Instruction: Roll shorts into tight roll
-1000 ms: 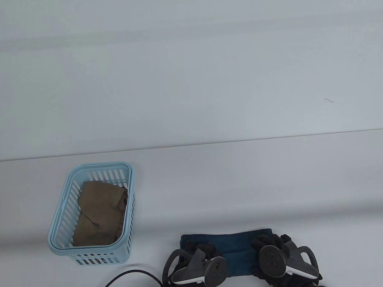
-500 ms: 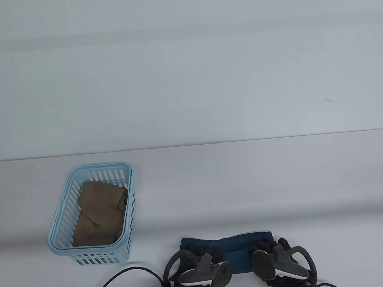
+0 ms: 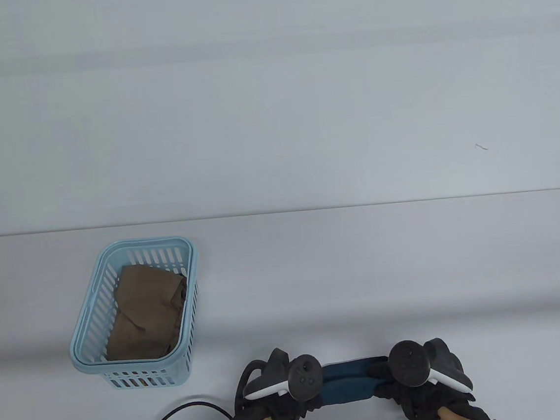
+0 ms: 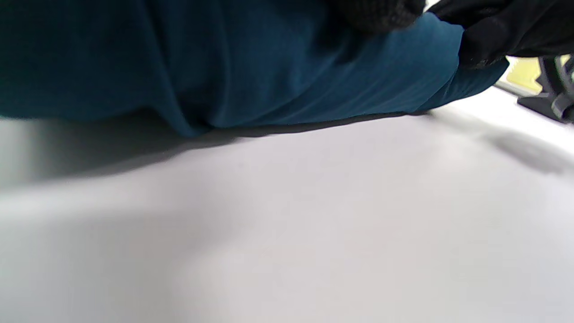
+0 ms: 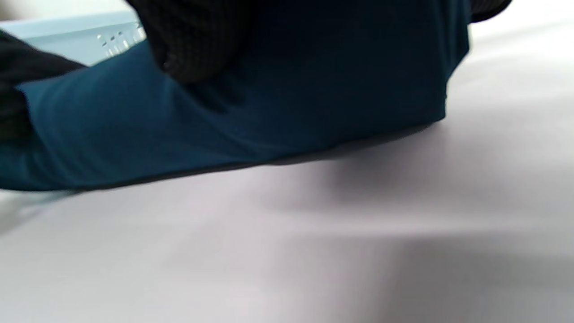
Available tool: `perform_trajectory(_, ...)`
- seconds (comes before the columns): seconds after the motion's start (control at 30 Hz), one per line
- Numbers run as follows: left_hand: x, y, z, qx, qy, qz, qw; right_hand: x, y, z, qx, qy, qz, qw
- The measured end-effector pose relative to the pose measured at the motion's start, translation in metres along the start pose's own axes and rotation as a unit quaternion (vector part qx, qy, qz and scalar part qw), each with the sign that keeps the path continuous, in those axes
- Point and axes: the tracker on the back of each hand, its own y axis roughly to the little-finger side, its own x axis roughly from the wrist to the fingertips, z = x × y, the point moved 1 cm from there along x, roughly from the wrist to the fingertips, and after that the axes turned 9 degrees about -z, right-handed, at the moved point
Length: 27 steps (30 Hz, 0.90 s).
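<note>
Gripping both ends of the shorts (image 3: 353, 380): left hand (image 3: 283, 393) at the 9 o'clock end, right hand (image 3: 420, 377) at the 3 o'clock end, each clenched on the cloth. Trackers on the backs of both hands hide most of the fingers in the table view.

Shorts lie at 6 o'clock on the tabletop (image 3: 365, 271), near the front edge, spanning the gap between the two hands. Only a short band shows between them.

Look of the shorts: dark teal, gathered into a narrow horizontal bundle with a rounded upper fold and a darker crease along its length. Left wrist view: cloth (image 4: 269, 76) sits on the tabletop with a thin shadow under its edge, a vertical fold near the middle, black gloved fingers (image 4: 381, 11) pressing from above. Right wrist view: same teal cloth (image 5: 269, 116), smooth, glove fingers (image 5: 193, 40) on top; blurred.

Elsewhere: light blue slotted basket (image 3: 81, 328) at 9 o'clock, well apart from the shorts, holding a brown garment (image 3: 146, 312). Black cable (image 3: 171, 416) at 7 o'clock.
</note>
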Motion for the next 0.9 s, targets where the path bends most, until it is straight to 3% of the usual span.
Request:
perform_trajectory(0.1,0.004,0.004,0.001,-0.024,0.006,0.017,1.0,0.003,0.006,-0.001,0.035,-0.001,0.013,0.999)
perform_trajectory(0.2,0.011,0.005,0.003,0.027,0.018,0.049,0.998,0.01,0.006,-0.002,0.035,-0.01,0.033,0.999)
perform_trajectory(0.6,0.038,0.019,0.001,0.106,0.042,0.137,0.984,0.029,0.009,0.012,-0.074,0.028,0.096,0.992)
perform_trajectory(0.77,0.036,0.022,0.002,0.098,0.019,0.135,0.986,0.028,0.013,0.014,-0.078,0.042,0.096,0.991)
perform_trajectory(0.9,0.014,0.017,0.023,0.103,-0.081,0.098,0.987,0.02,0.007,0.005,-0.083,0.071,0.074,0.991)
